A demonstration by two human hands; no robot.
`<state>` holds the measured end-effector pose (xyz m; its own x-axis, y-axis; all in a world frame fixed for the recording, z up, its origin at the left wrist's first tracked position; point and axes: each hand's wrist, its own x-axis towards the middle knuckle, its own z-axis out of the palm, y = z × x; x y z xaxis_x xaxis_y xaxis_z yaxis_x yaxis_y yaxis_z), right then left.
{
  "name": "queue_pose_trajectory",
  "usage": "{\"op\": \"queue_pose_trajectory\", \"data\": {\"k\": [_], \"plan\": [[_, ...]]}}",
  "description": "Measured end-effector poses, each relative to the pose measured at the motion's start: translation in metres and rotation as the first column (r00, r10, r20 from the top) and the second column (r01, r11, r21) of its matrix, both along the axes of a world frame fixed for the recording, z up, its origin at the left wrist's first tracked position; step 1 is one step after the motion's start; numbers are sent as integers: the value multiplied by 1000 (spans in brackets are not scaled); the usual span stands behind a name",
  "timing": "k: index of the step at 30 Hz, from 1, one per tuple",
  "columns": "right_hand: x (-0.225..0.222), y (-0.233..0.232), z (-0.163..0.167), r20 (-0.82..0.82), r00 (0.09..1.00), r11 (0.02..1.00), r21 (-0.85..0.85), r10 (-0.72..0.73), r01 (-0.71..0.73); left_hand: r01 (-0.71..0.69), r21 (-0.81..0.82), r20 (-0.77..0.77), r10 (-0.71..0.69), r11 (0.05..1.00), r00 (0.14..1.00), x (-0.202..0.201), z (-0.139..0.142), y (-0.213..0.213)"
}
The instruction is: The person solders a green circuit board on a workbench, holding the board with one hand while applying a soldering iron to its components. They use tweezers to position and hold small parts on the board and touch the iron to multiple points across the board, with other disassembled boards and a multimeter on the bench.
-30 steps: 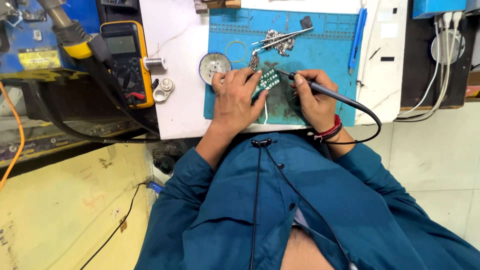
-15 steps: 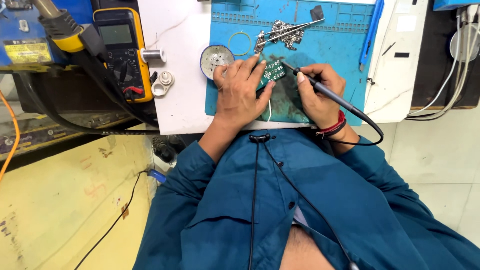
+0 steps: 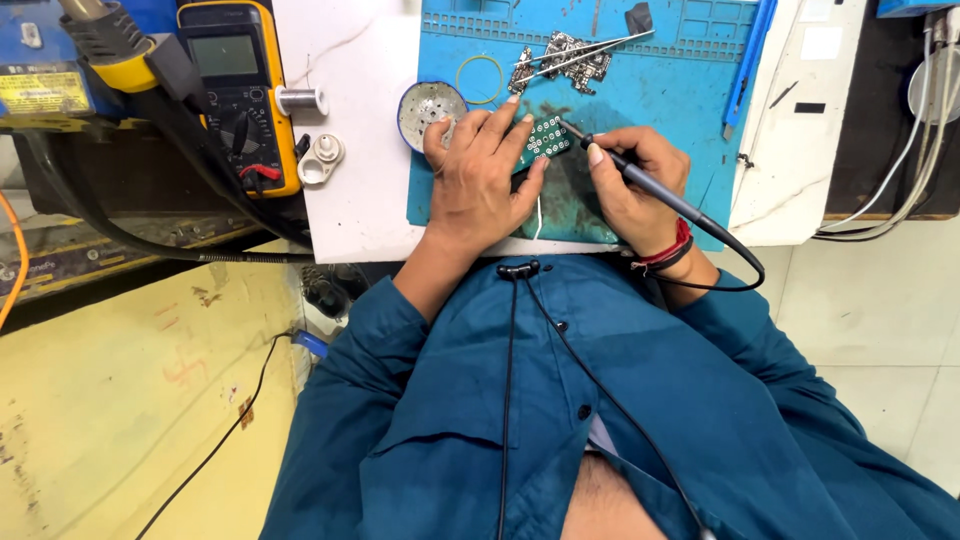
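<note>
One head-worn camera looks steeply down, close over the person's chest. The blue mat (image 3: 690,90) lies toward twelve o'clock, apparently at arm's reach. No second view shares the scene.

Yellow multimeter (image 3: 238,95) at far left of the surface: grey rectangular screen (image 3: 223,54) near its top. Further left, yellow rectangular label (image 3: 43,92) on a blue device. White label (image 3: 820,42) far right.

Matt blue rubbery mat (image 3: 680,90), stained; glossy yellow plastic multimeter (image 3: 235,90).
</note>
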<state>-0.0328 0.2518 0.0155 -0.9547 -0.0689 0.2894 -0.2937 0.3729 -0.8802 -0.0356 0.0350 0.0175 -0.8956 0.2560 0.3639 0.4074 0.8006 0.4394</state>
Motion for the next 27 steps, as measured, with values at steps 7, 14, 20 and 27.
{"op": "queue_pose_trajectory", "data": {"k": [7,14,20,27], "plan": [[0,1,-1,10,1000,1000,-10,-12,12,0,0,-5,0,1000,1000,1,-1,0],[-1,0,1,4,1000,1000,0,-22,22,1,2,-4,-1,1000,1000,0,-1,1],[0,0,0,4,1000,1000,-1,-25,25,4,6,-10,-4,1000,1000,0,-2,0],[0,-1,-2,14,999,999,-32,-38,38,0,4,-9,0,1000,1000,1,-2,0]]}}
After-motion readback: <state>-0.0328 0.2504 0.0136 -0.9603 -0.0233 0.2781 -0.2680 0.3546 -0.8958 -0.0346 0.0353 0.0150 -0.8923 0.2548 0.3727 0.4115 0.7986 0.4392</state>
